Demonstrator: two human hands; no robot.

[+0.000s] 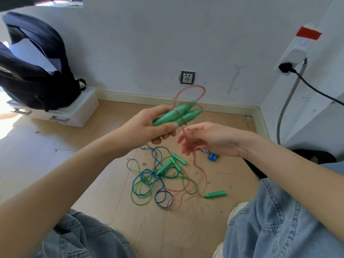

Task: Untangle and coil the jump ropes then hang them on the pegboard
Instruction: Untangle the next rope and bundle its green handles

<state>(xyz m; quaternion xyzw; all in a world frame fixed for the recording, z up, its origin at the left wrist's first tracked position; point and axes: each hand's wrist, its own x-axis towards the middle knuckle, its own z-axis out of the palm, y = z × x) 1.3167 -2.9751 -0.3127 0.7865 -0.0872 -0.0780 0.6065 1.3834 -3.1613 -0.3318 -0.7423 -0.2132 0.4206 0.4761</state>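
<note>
Pale wood-look plank floor [145, 229], scattered with small dark specks. At centre, a tangle of thin blue, green and pink plastic jump ropes [158, 183] with tapered green plastic handles [172, 164]; one lies alone at four o'clock. At two o'clock, a small blue object [212, 156]. At ten o'clock, a white lidded plastic box [74, 112].

A dark navy fabric backpack [35, 71] sits on a white plastic lidded box [78, 112] far left; a white wall socket [187, 77] sits far centre; a small blue plastic object [212, 156] lies on the light wooden floor [55, 138].
</note>
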